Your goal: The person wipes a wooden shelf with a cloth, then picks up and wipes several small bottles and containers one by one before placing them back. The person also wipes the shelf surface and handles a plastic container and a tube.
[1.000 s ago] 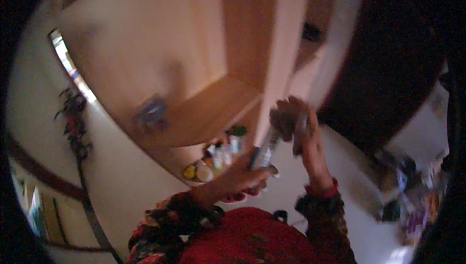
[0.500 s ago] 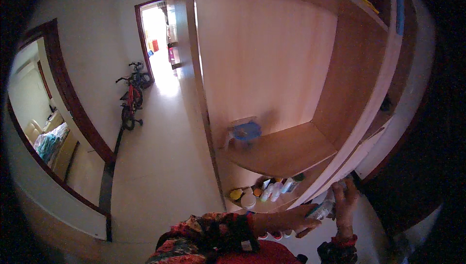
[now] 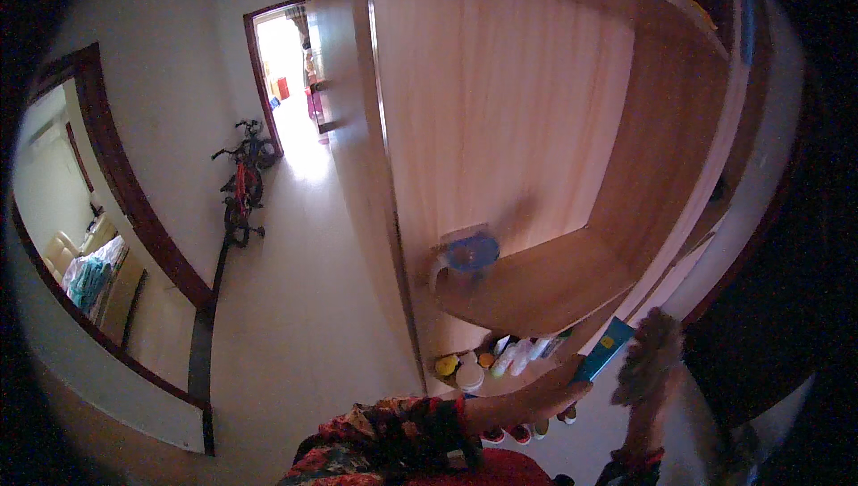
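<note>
My left hand (image 3: 572,381) reaches across in front of the cabinet. Its fingers are closed round the lower end of a teal package (image 3: 608,345) with a small yellow patch; whether it is a tube or a slim box I cannot tell. The package tilts up toward the right. Just beside it, my right hand (image 3: 651,365) is raised and smeared by motion, so its fingers and anything in them cannot be made out. On the low shelf to the left stand several bottles (image 3: 511,359) and a white round jar (image 3: 469,373).
A curved wooden shelf (image 3: 545,285) holds a blue-topped container (image 3: 471,252). Several shoes (image 3: 520,433) stand on the floor below. Down the hallway, bicycles (image 3: 243,184) lean by the wall; a doorway at left shows a bed (image 3: 94,276).
The teal package now shows clearly in my left hand, where a clear-looking item showed between my hands before. My right hand has shifted slightly right. The view has moved a little.
</note>
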`<act>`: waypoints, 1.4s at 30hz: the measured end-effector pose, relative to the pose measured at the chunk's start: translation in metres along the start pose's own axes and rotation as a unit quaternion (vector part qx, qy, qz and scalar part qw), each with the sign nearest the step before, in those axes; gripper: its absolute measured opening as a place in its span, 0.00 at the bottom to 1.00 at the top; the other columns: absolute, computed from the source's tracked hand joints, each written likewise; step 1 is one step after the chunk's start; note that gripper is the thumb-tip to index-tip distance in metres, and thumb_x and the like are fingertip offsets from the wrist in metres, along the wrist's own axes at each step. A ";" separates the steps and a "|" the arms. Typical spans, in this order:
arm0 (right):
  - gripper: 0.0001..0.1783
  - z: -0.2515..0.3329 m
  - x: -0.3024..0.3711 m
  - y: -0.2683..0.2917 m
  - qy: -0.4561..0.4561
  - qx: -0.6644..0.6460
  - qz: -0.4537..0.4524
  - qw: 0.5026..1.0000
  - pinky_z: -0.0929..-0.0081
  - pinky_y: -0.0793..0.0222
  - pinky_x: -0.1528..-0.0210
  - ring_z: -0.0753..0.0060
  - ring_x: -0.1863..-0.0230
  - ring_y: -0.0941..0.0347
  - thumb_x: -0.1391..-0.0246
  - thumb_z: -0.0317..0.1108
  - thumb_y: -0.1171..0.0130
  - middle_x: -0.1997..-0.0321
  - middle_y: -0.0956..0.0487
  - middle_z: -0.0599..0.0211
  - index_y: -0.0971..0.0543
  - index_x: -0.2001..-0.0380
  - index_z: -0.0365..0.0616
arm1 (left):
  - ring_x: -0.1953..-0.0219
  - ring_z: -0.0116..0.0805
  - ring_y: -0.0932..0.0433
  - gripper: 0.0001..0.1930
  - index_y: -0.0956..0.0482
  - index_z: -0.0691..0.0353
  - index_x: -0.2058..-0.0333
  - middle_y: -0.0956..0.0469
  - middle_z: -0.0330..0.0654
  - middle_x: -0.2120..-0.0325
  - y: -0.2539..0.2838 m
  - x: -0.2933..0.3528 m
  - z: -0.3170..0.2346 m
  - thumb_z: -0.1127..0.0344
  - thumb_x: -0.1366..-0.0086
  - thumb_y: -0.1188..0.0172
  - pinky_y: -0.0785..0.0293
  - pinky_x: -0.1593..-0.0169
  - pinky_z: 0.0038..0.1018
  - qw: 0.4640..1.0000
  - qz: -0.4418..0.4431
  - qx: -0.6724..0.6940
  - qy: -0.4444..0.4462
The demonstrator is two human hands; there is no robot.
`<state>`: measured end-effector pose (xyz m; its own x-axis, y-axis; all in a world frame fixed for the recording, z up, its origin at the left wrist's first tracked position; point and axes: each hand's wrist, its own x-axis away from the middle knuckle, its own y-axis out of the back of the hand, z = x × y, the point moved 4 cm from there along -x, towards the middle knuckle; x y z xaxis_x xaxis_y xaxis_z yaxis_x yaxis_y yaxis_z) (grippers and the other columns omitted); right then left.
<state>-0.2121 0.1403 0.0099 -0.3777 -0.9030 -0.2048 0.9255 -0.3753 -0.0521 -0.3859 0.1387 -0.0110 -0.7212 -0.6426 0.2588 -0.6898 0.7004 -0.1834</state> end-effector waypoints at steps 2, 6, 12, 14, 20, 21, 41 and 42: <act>0.33 -0.022 0.018 -0.024 0.066 0.046 0.061 0.995 0.72 0.35 0.50 0.67 0.48 0.35 0.46 0.47 0.48 0.45 0.34 0.60 0.40 0.42 0.41 | 0.72 0.41 0.26 0.25 0.46 0.64 0.50 0.29 0.48 0.69 0.000 -0.001 0.005 0.68 0.42 0.45 0.28 0.68 0.32 0.990 -0.005 -0.086 -0.113; 0.27 -0.029 0.026 -0.053 0.082 -0.036 0.022 0.996 0.73 0.34 0.55 0.70 0.55 0.33 0.51 0.32 0.42 0.51 0.30 0.65 0.35 0.47 0.45 | 0.63 0.53 0.26 0.33 0.50 0.69 0.47 0.28 0.56 0.67 -0.001 -0.003 0.004 0.73 0.47 0.41 0.29 0.58 0.36 0.978 -0.011 -0.146 -0.151; 0.12 -0.005 0.001 -0.032 0.038 -0.030 0.010 0.999 0.76 0.33 0.62 0.74 0.62 0.30 0.46 0.32 0.46 0.56 0.26 0.66 0.28 0.59 0.41 | 0.62 0.55 0.27 0.33 0.48 0.73 0.47 0.30 0.60 0.65 0.009 -0.047 0.074 0.68 0.45 0.40 0.30 0.60 0.38 0.967 -0.015 -0.140 -0.214; 0.08 -0.011 -0.009 -0.025 0.059 -0.005 0.002 0.998 0.78 0.34 0.64 0.77 0.65 0.31 0.46 0.33 0.46 0.65 0.26 0.69 0.27 0.64 0.42 | 0.63 0.54 0.28 0.31 0.47 0.72 0.48 0.31 0.59 0.65 0.008 -0.038 0.070 0.67 0.45 0.40 0.30 0.63 0.39 0.991 0.029 -0.076 -0.103; 0.22 -0.023 -0.018 0.020 -0.125 -0.135 -0.100 0.978 0.78 0.40 0.86 0.77 0.87 0.34 0.42 0.55 0.55 0.84 0.27 0.71 0.27 0.75 0.47 | 0.71 0.35 0.29 0.22 0.43 0.64 0.51 0.33 0.48 0.67 0.016 -0.010 0.038 0.69 0.41 0.44 0.29 0.72 0.29 0.934 -0.017 -0.179 -0.308; 0.25 -0.025 -0.012 0.028 -0.096 -0.193 -0.079 0.973 0.77 0.35 0.82 0.78 0.81 0.30 0.42 0.57 0.57 0.77 0.24 0.68 0.26 0.68 0.45 | 0.71 0.30 0.29 0.21 0.43 0.64 0.51 0.33 0.46 0.66 0.015 -0.002 0.026 0.70 0.40 0.45 0.28 0.73 0.26 0.918 -0.033 -0.194 -0.345; 0.24 0.052 0.057 -0.017 -0.059 -0.098 0.064 0.991 0.74 0.31 0.53 0.77 0.57 0.29 0.49 0.40 0.41 0.57 0.24 0.63 0.31 0.53 0.37 | 0.75 0.23 0.28 0.05 0.28 0.65 0.65 0.26 0.38 0.73 -0.036 -0.024 0.017 0.71 0.38 0.46 0.31 0.74 0.19 0.953 0.121 -0.090 -0.263; 0.24 0.051 0.057 -0.013 -0.055 -0.089 0.073 0.992 0.74 0.31 0.53 0.77 0.58 0.29 0.50 0.40 0.40 0.59 0.24 0.64 0.31 0.53 0.37 | 0.76 0.23 0.29 0.05 0.27 0.65 0.65 0.26 0.37 0.73 -0.040 -0.028 0.028 0.70 0.38 0.46 0.32 0.74 0.19 0.975 0.153 -0.015 -0.163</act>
<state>-0.2467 0.0834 0.0485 -0.2317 -0.9659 -0.1160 0.9575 -0.2053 -0.2026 -0.3402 0.1201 -0.0372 -0.8778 -0.4640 -0.1193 -0.4412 0.8800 -0.1761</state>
